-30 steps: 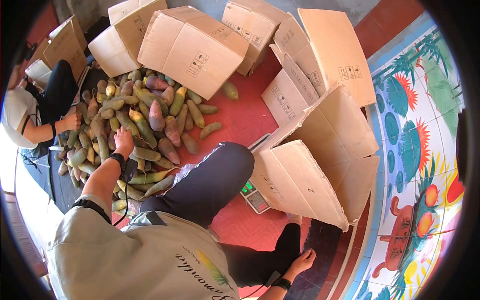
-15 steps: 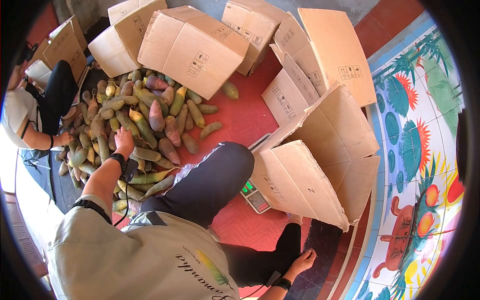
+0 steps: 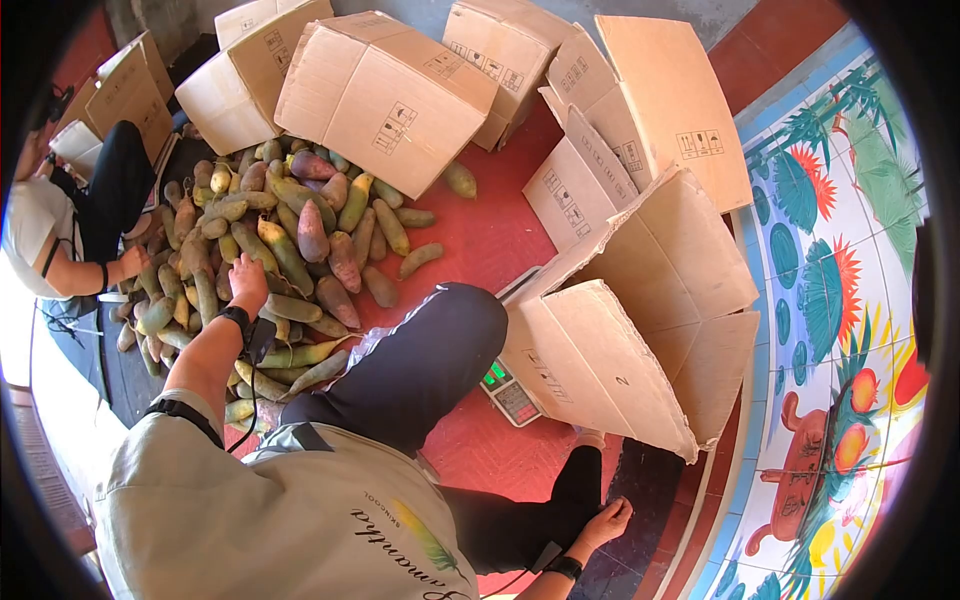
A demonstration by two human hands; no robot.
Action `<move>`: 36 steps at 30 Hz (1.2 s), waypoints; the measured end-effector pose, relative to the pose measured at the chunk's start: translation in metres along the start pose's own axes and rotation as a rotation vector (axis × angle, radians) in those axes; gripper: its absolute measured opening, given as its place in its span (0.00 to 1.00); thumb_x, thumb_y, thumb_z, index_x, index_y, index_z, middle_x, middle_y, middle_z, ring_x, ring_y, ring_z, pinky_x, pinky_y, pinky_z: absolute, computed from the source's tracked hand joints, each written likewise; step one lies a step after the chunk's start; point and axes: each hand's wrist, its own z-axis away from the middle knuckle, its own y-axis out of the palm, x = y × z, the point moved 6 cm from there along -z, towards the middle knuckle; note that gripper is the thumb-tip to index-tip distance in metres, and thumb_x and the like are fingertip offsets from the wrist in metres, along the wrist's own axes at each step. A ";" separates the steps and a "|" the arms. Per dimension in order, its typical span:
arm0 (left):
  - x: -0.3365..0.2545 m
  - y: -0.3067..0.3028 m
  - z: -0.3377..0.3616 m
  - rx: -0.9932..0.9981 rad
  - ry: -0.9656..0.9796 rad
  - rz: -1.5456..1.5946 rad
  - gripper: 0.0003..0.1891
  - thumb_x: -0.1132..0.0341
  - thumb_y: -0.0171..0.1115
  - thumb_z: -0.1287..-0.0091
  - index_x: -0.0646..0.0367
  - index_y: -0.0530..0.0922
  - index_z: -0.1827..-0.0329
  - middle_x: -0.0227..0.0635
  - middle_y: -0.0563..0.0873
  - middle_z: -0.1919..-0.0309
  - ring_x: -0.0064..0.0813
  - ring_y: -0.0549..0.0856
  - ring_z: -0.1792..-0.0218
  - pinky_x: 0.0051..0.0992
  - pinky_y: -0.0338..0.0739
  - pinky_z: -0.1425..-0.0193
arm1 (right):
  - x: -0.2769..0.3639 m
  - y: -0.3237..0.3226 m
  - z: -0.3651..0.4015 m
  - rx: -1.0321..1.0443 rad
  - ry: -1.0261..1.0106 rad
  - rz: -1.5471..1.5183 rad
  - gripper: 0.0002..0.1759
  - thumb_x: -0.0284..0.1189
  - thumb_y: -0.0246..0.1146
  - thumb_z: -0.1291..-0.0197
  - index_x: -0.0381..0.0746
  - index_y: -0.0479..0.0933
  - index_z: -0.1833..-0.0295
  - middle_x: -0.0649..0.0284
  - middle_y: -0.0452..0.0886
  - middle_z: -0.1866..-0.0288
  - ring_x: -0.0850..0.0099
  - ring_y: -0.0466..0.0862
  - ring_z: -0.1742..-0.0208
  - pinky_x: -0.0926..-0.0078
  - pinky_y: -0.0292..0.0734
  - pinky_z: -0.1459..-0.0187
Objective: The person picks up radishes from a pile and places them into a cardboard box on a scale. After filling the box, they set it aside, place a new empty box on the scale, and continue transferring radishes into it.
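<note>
Green-and-purple elongated root vegetables [image 3: 290, 255] lie heaped at the left edge of the red floor [image 3: 480, 240], apparently for easy reach. Left hand [image 3: 247, 280] rests upon them, grip indeterminable. Right hand [image 3: 608, 522]: loosely curled, contents indeterminable.

Pretty bright shot, left edge blown out white. Strong fisheye with black corners, tiled mural [image 3: 815, 345] bowed, but the vegetable pile [image 3: 312, 232] looks decently sharp.

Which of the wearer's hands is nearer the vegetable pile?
Left. The left hand is at the vegetable pile, over the produce; the right hand is well away from it, beside the dark-trousered lower leg.
</note>
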 end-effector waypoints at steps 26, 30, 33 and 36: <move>-0.036 -0.032 0.000 -0.028 0.112 -0.002 0.17 0.68 0.61 0.48 0.53 0.75 0.54 0.37 0.73 0.52 0.37 0.71 0.46 0.36 0.68 0.47 | 0.000 0.001 0.000 0.001 -0.014 0.023 0.10 0.29 0.52 0.36 0.33 0.74 0.62 0.57 0.76 0.76 0.70 0.76 0.81 0.74 0.71 0.78; -0.062 -0.041 -0.013 -0.079 0.162 0.188 0.27 0.67 0.66 0.52 0.52 0.69 0.46 0.37 0.73 0.50 0.38 0.70 0.43 0.38 0.67 0.45 | 0.001 0.001 0.000 0.014 -0.005 0.036 0.10 0.29 0.52 0.37 0.33 0.74 0.62 0.57 0.76 0.77 0.70 0.76 0.82 0.74 0.71 0.78; -0.079 -0.044 -0.024 -0.097 0.210 0.211 0.30 0.68 0.65 0.53 0.49 0.67 0.43 0.38 0.71 0.48 0.39 0.69 0.42 0.39 0.68 0.44 | 0.013 -0.002 0.000 -0.016 -0.066 0.068 0.10 0.29 0.52 0.37 0.33 0.74 0.63 0.58 0.76 0.77 0.71 0.76 0.82 0.74 0.71 0.78; -0.093 -0.047 -0.034 -0.081 0.241 0.223 0.33 0.71 0.63 0.53 0.46 0.65 0.40 0.37 0.66 0.41 0.39 0.66 0.39 0.40 0.67 0.43 | 0.016 -0.002 0.000 -0.021 -0.071 0.057 0.10 0.28 0.52 0.37 0.33 0.74 0.63 0.58 0.76 0.77 0.70 0.76 0.81 0.74 0.71 0.78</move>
